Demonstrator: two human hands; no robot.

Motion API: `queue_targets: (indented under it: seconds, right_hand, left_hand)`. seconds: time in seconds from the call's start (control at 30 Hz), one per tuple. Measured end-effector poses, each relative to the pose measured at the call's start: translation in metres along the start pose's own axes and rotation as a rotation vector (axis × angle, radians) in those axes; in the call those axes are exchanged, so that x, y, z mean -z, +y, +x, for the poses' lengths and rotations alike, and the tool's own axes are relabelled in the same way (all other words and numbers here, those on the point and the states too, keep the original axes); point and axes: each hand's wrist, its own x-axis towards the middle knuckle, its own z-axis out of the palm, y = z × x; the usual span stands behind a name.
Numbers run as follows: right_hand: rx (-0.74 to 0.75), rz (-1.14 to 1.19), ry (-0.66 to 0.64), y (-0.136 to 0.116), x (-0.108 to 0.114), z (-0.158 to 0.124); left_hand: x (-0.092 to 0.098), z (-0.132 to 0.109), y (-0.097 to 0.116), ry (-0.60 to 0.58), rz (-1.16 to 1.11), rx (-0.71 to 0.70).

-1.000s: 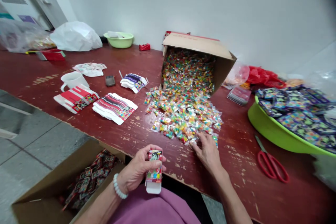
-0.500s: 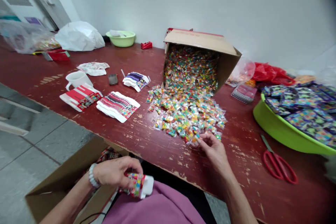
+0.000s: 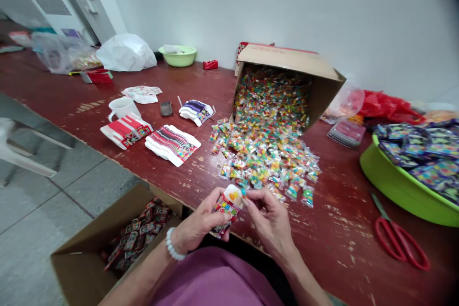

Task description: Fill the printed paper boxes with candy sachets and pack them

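Loading, apparently: at near centre, left hand [image 3: 199, 224] clasps small carton [image 3: 225, 209]; right hand [image 3: 271, 219] pinches candy packet [image 3: 235, 196] at its opening. Next move calls for aligned pushing.

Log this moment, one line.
left hand: holds small printed box | right hand: pinches clear candy packet at box's white flap | table: packet heap before tipped cardboard carton

Soft, cool light falls evenly across a pale wall [image 3: 208, 9], while glints fleck clear candy packets [image 3: 265, 153] and shadow fills the tipped carton [image 3: 322, 98]. Wide-angle distortion stretches the green basin [image 3: 394, 189] at right; the upper-right corner falls dark, and a plastic bag [image 3: 53, 50] far left looks soft.
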Motion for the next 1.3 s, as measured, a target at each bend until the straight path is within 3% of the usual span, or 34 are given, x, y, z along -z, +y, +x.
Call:
queue_targets:
  seconds: [0.17, 0.37, 0.43, 0.57, 0.77, 0.97, 1.13, 1.3]
  right_hand:
    - [0.092, -0.111, -0.024, -0.004, 0.016, 0.004]
    - [0.354, -0.212, -0.341, -0.017, 0.018, 0.009]
    - [0.323, -0.184, -0.302, -0.017, 0.015, 0.007]
    - [0.153, -0.058, -0.061, -0.008, 0.006, -0.002]
    - [0.157, 0.074, -0.059, 0.000, -0.009, -0.007]
    - [0.100, 0.099, -0.008, -0.001, -0.010, -0.004]
    - [0.162, 0.070, -0.149, -0.001, -0.006, -0.003]
    - [-0.017, 0.205, -0.173, 0.004, -0.009, 0.000]
  left_hand:
    - [-0.003, 0.001, 0.007, 0.015, 0.029, 0.003]
    - [-0.011, 0.005, 0.007, 0.041, -0.036, 0.007]
    - [-0.013, 0.009, 0.004, 0.124, -0.181, 0.023]
    - [-0.015, 0.016, 0.000, 0.266, -0.417, 0.109]
    - [-0.018, 0.018, -0.003, 0.437, -0.439, 0.052]
    - [-0.020, 0.016, -0.010, 0.426, -0.412, 0.060]
    - [-0.024, 0.015, -0.013, 0.410, -0.420, 0.056]
    - [-0.026, 0.015, -0.014, 0.390, -0.348, 0.024]
